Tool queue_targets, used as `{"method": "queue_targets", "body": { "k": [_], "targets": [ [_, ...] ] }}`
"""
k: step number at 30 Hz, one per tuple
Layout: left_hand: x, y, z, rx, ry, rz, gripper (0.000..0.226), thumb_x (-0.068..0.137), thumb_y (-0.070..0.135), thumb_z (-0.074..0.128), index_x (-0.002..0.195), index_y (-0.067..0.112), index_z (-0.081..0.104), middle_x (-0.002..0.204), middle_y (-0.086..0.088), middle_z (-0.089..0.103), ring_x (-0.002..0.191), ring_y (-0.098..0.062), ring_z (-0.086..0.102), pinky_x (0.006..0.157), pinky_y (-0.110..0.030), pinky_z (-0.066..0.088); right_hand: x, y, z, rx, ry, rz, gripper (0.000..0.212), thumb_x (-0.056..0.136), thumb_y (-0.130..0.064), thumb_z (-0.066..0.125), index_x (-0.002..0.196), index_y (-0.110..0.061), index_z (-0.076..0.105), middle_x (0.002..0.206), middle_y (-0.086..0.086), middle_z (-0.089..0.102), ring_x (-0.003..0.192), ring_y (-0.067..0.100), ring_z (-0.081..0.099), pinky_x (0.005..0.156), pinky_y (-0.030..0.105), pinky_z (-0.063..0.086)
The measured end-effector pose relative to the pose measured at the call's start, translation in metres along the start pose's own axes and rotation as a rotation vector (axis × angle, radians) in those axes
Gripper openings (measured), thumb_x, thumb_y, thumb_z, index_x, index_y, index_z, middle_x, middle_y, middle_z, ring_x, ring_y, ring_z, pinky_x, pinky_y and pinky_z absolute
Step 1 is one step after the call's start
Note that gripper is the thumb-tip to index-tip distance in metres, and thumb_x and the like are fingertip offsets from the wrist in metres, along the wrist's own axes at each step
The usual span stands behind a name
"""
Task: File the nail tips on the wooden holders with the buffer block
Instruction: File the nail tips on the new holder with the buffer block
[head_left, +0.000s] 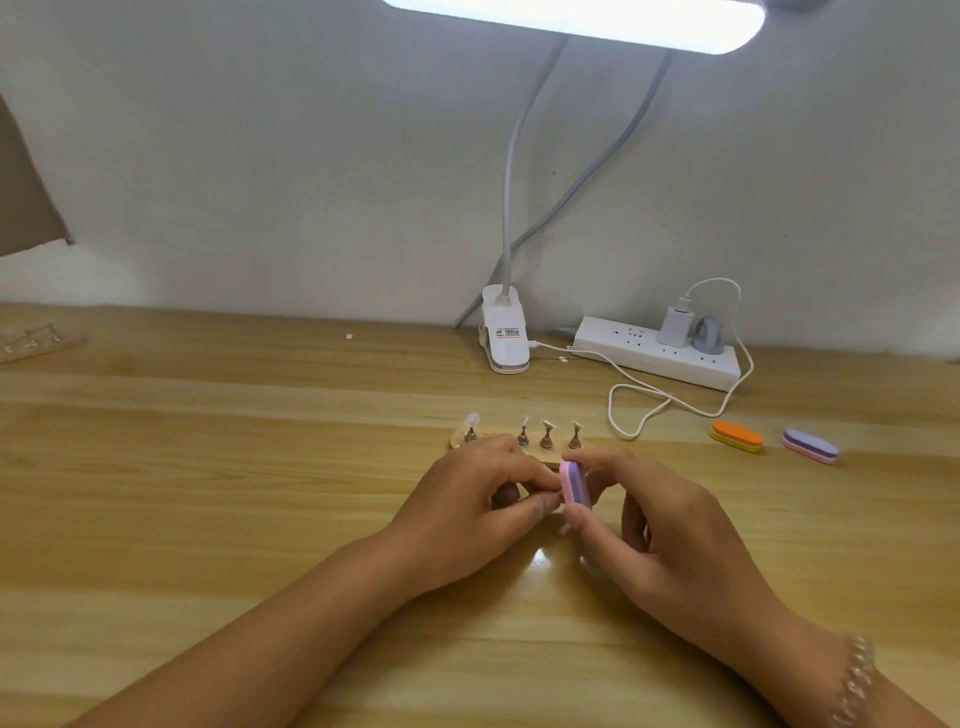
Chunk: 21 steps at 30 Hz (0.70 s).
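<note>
A pink and purple buffer block (575, 483) stands on edge between the thumb and fingers of my right hand (670, 540). My left hand (467, 512) has its fingers curled and pinches something small right against the block's left face; the pinched thing is hidden. Just behind both hands lies a wooden holder base (460, 435) with several metal stands, each carrying a clear nail tip (472, 419). My left hand covers the near part of that base.
An orange and yellow buffer (736, 436) and a purple and pink buffer (810, 446) lie at the right. Behind are a white clip lamp (504, 338), a power strip (657, 353) with a looping white cable (631, 410), and another wooden holder (36, 340) at far left.
</note>
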<state>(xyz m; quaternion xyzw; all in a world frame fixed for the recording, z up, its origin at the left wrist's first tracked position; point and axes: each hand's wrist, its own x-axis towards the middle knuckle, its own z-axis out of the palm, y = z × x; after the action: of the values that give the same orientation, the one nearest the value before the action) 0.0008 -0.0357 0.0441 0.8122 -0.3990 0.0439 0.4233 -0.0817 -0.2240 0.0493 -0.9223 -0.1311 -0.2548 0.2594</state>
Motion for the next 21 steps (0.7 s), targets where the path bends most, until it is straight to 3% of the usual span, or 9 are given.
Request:
{"method": "queue_targets", "body": {
  "k": [3,8,12,16,19,21],
  "targets": [
    [0.001,0.000,0.000,-0.060,0.025,-0.018,0.011,0.088,0.021,0.074,0.097,0.026,0.078,0.087,0.003,0.062,0.072,-0.012,0.058,0.069,-0.033,0.049,0.003,0.005,0.001,0.014,-0.004,0.050,0.031,0.092,-0.039,0.063,0.122,-0.034,0.061,0.093,-0.023,0.061,0.058,0.010,0.052,0.056,0.028,0.046],
    [0.000,0.000,0.000,-0.086,0.043,-0.018,0.011,0.086,0.022,0.075,0.091,0.032,0.077,0.083,0.005,0.060,0.068,-0.014,0.054,0.065,-0.034,0.047,-0.001,-0.005,0.000,-0.066,-0.014,-0.005,0.039,0.092,-0.046,0.051,0.128,-0.032,0.060,0.096,-0.022,0.056,0.054,-0.004,0.044,0.051,0.017,0.037],
    [0.001,0.000,0.001,-0.078,0.049,-0.021,0.007,0.086,0.023,0.076,0.091,0.029,0.078,0.080,0.011,0.057,0.066,-0.007,0.051,0.063,-0.023,0.043,0.005,0.003,0.000,0.055,0.014,0.081,0.035,0.091,-0.053,0.056,0.116,-0.031,0.065,0.087,-0.019,0.062,0.056,0.010,0.052,0.055,0.026,0.042],
    [0.000,0.000,0.000,-0.098,0.049,-0.037,0.007,0.085,0.025,0.077,0.087,0.032,0.077,0.084,0.013,0.059,0.067,-0.004,0.051,0.066,-0.019,0.043,0.004,0.009,0.000,0.126,0.094,0.170,0.037,0.083,-0.041,0.065,0.118,-0.035,0.054,0.088,-0.017,0.063,0.053,0.018,0.055,0.054,0.030,0.044],
    [0.000,0.000,0.000,-0.092,0.054,-0.041,0.011,0.082,0.024,0.080,0.084,0.034,0.076,0.084,0.015,0.059,0.068,-0.004,0.051,0.076,-0.014,0.044,0.003,0.005,-0.001,0.141,0.069,0.136,0.042,0.083,-0.044,0.064,0.123,-0.038,0.049,0.091,-0.018,0.060,0.052,0.019,0.056,0.050,0.029,0.046],
    [0.001,0.000,0.000,-0.093,0.058,-0.041,0.009,0.080,0.024,0.082,0.083,0.030,0.076,0.082,0.014,0.058,0.068,-0.005,0.051,0.068,-0.019,0.044,0.003,0.002,-0.002,0.115,0.031,0.083,0.038,0.083,-0.052,0.064,0.117,-0.036,0.056,0.088,-0.019,0.061,0.052,0.017,0.054,0.050,0.024,0.043]
  ]
}}
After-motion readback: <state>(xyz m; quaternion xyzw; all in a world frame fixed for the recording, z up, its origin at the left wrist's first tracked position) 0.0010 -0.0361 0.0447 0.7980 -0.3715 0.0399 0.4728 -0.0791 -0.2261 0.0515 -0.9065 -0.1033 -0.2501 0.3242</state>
